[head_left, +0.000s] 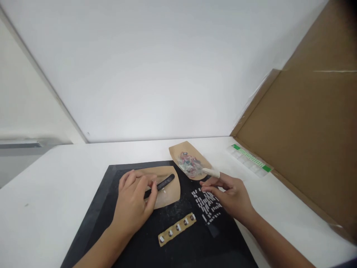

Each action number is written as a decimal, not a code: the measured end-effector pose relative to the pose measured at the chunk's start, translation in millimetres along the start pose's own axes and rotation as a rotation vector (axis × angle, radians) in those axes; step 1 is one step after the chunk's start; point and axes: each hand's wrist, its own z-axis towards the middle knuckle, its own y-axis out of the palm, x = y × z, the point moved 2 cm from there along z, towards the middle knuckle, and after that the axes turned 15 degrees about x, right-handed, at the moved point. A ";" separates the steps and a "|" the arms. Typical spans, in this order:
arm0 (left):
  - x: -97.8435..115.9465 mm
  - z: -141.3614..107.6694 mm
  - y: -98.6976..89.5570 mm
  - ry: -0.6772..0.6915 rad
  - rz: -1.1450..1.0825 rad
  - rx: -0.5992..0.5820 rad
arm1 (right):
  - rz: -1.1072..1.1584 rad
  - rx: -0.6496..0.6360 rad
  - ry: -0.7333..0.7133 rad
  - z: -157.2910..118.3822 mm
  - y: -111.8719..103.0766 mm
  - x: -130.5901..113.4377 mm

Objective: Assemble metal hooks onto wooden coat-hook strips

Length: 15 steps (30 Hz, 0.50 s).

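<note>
- left hand [133, 203] pinching black stick [166, 181] over brown tray [176, 191]
- right hand [235, 193], white fingertip cover [211, 172], near white bits [206, 202]
- tan strip [182, 225], five studs [170, 233], on black mat [136, 253]
- plastic bag [191, 166] on second tray [193, 149]

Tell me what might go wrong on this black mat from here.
1. The right hand hovers close to many tiny pale pieces lying loose on the mat; a brush of the fingers could scatter them.
2. The black tool lies at the fingertips of the left hand, over the nearer tray; a knock might tip the tray.
3. The tan strip lies between both hands, so a careless sweep might shift it.
</note>
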 end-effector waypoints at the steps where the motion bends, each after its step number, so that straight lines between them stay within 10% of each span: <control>1: -0.2 0.3 -0.7 -0.006 0.005 0.008 | -0.013 0.011 -0.003 0.2 -0.7 0.8; 10: 5.2 -4.2 0.6 0.062 -0.040 -0.049 | -0.103 -0.053 -0.057 3.4 -4.5 12.0; 15: 10.5 -11.0 2.8 0.056 -0.041 -0.103 | -0.229 -0.310 -0.202 7.2 -6.6 8.7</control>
